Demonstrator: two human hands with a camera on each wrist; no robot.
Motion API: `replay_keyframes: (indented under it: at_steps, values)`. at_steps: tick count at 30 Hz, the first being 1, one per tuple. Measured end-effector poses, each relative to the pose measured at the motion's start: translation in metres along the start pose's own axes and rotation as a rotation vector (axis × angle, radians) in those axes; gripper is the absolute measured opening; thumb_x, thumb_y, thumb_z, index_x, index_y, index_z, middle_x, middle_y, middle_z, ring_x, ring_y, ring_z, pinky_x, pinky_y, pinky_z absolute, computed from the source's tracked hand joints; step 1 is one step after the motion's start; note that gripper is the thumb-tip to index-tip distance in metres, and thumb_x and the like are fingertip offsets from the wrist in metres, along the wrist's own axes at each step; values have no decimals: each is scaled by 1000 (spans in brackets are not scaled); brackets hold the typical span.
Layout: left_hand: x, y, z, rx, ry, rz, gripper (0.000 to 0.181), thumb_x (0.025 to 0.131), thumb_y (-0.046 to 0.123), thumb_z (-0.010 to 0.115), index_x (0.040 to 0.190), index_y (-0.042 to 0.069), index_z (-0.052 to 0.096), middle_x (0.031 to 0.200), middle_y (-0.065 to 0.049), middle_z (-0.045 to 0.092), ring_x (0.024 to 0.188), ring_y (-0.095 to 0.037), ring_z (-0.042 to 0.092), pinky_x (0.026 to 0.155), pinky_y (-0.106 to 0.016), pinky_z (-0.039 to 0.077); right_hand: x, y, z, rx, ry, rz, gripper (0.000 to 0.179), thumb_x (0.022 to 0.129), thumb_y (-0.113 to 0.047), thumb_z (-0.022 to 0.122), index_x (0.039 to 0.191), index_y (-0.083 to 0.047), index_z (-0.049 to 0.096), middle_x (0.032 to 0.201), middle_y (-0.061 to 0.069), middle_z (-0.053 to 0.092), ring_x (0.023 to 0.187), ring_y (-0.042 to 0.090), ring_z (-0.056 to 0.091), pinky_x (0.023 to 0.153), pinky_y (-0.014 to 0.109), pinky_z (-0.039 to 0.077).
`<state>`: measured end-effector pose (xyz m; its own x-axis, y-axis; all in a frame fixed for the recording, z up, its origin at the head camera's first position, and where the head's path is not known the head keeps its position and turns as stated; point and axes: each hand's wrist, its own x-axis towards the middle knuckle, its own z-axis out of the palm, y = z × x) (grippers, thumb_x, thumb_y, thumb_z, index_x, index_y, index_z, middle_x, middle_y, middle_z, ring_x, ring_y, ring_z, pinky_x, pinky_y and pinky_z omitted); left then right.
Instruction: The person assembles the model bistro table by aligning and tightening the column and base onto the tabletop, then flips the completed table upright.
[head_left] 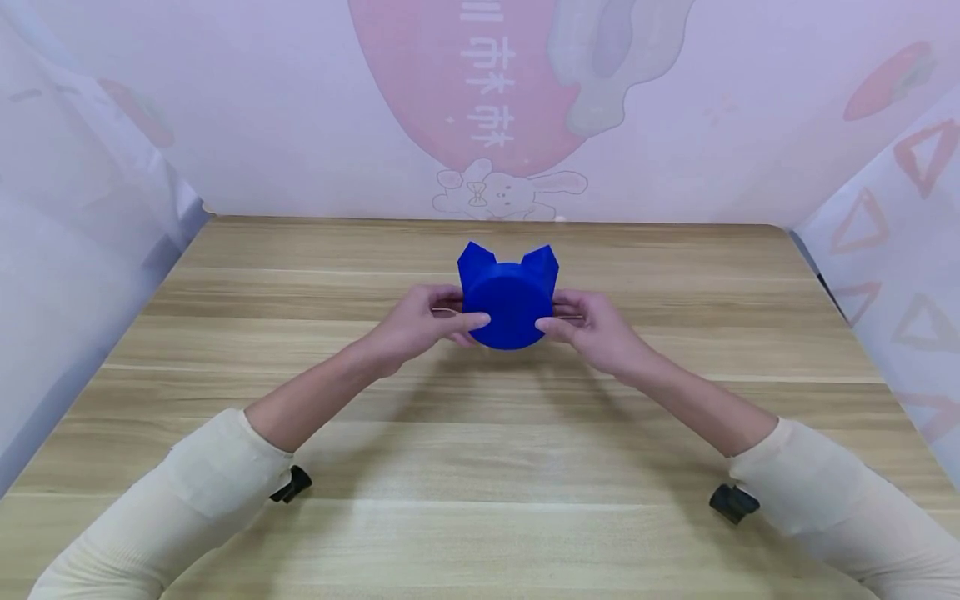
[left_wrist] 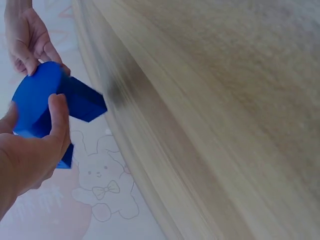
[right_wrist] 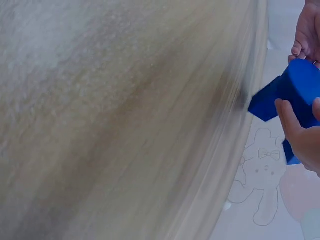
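A solid blue piece (head_left: 508, 308) with a round, flat face and two angular, ear-like projections is held up over the far middle of the table. My left hand (head_left: 416, 327) grips its left side, thumb on the front face and fingers at the side and behind. On the opposite side, my right hand (head_left: 603, 335) grips it the same way. From the left wrist view, the blue piece (left_wrist: 40, 100) looks thick, its projections pointing away from the hands. Part of its back is covered by fingers. Its underside is hidden in the head view.
Beneath is a wood-grain table (head_left: 480, 467). A pale printed curtain (head_left: 285, 108) with a rabbit drawing stands along the back edge, and more white sheeting (head_left: 75, 208) hangs at the sides. Small black devices (head_left: 291, 484) show under both cream sleeves (head_left: 202, 467).
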<state>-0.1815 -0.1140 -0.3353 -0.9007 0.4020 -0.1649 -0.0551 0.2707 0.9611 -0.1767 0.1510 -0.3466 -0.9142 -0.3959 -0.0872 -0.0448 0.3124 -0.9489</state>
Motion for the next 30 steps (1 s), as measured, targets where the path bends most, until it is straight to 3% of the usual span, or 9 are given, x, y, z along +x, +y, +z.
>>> replay_keyframes:
  at_steps: [6,10,13,16,20,25,30]
  values:
    - [-1,-2,2,-35,77,71,38,95,0,73,129,-12,62,111,-26,72,95,-42,74,92,-55,58,-1,-4,0,103,28,3,38,103,-2,62,136,14,55,130,31,65,112,40,71,97,50,56]
    - [-2,0,2,-43,120,87,32,94,2,75,121,-9,62,108,-25,73,87,-38,75,88,-49,61,-1,-7,-1,138,79,28,31,102,-4,65,125,14,55,123,32,68,107,44,72,95,50,56]
    - [-2,3,2,-57,139,116,39,93,0,76,123,-6,52,103,-26,74,83,-42,75,83,-45,63,-2,-10,-2,166,107,34,33,101,-3,65,125,10,48,121,35,68,104,48,71,93,49,57]
    - [-1,5,0,-58,116,153,55,94,-1,74,140,1,43,99,-26,73,80,-42,74,79,-49,63,-2,-11,-4,176,86,-11,47,101,-1,64,141,3,39,120,37,67,99,50,72,89,51,58]
    - [-1,7,-3,-1,32,167,69,98,1,69,159,11,37,97,-24,72,83,-45,73,82,-55,61,-2,-9,-9,172,4,-62,65,103,0,60,161,-11,32,116,35,68,95,54,71,84,54,60]
    - [-4,9,-5,42,-26,127,64,102,7,65,161,15,39,101,-22,72,93,-51,70,88,-54,60,-3,-8,-13,182,-71,-62,63,105,-3,58,163,-14,34,114,31,68,96,54,70,85,54,61]
    - [-4,11,-7,36,-48,127,67,102,8,66,162,15,37,99,-23,72,91,-49,72,87,-55,60,-4,-7,-17,159,-110,-68,77,100,0,66,165,-20,29,114,28,64,101,53,69,89,57,59]
